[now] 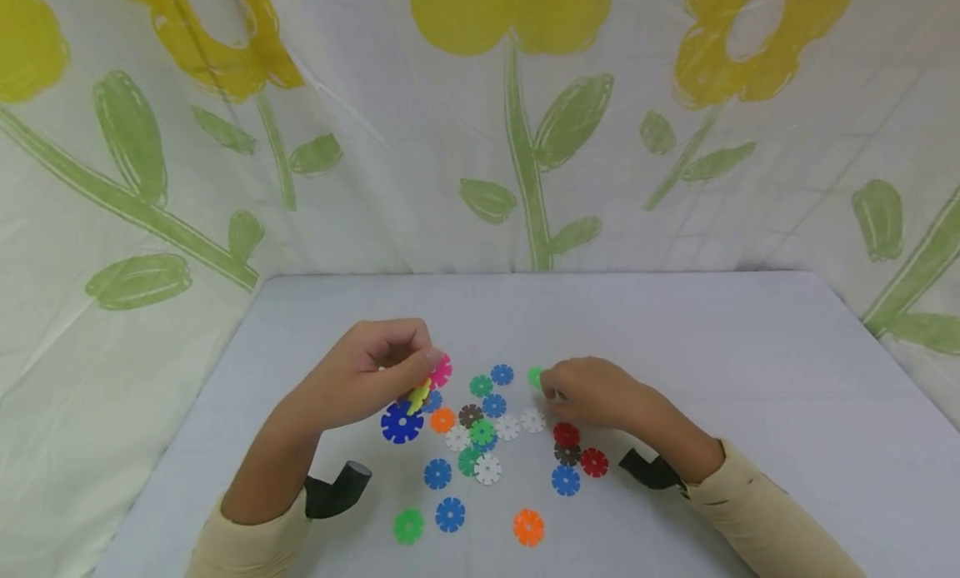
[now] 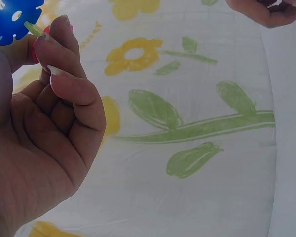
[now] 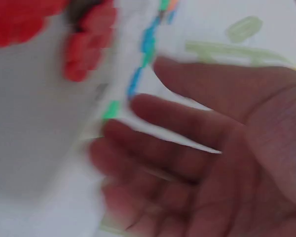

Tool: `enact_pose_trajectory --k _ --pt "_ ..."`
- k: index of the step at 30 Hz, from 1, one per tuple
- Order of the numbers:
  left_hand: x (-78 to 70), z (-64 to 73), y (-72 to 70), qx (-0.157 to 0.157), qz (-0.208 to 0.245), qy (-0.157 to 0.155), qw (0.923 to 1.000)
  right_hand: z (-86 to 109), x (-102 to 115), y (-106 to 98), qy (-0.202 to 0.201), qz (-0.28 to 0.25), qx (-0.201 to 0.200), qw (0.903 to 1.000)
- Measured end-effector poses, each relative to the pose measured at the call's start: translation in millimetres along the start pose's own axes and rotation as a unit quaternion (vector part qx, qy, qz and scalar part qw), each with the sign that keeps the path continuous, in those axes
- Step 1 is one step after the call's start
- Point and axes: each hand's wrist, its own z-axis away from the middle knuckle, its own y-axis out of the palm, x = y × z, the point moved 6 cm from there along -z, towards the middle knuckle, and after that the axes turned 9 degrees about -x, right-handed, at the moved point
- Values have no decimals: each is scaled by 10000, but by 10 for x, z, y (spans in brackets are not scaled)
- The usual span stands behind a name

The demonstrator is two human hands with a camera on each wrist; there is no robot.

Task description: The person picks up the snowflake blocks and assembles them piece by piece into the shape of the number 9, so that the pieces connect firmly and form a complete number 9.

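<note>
My left hand [image 1: 375, 374] pinches a pink notched plastic disc [image 1: 442, 370] between thumb and fingers, above the left side of the table. A yellow disc [image 1: 418, 397] and a dark blue disc [image 1: 402, 423] hang from it as one joined piece; the left wrist view has the blue disc [image 2: 16, 20] at its top corner. Over the right of the scattered discs, my right hand [image 1: 592, 391] has its fingers loosely bent, with a gap between thumb and fingers and nothing in it. A green disc [image 1: 535, 376] lies right by its fingertips, partly hidden by them.
Several notched discs lie between the hands, among them a white disc [image 1: 487, 469] and a brown disc [image 1: 470, 416]. Two red discs [image 1: 595, 462] sit below the right hand. An orange disc [image 1: 528, 528] lies nearest the front. A flower-printed curtain [image 1: 375, 145] hangs behind the table [image 1: 637, 311].
</note>
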Motion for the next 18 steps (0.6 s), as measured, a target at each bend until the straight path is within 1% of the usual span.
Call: enact_pose_trajectory --k 3,5,6,11,14,16,18 --pt "-1 -5 8 26 15 -8 10000 87 5 23 447 90 627 9970" --pt "7 -7 13 24 -13 -40 10000 122 10 53 578 174 863 9944" --pt "11 -9 14 15 -32 -63 10000 128 16 67 590 183 911 9939" --pt "25 -20 11 -114 -219 -200 9995 106 29 107 556 45 917 9942" --pt "41 -25 10 -217 -366 -225 9988 90 20 95 529 -88 925 9943" --pt "56 -28 16 -270 -430 -198 9985 83 22 56 391 -275 839 9953" --pt "74 -30 32 -292 -425 -198 9985 74 41 -11 87 -494 590 9970"
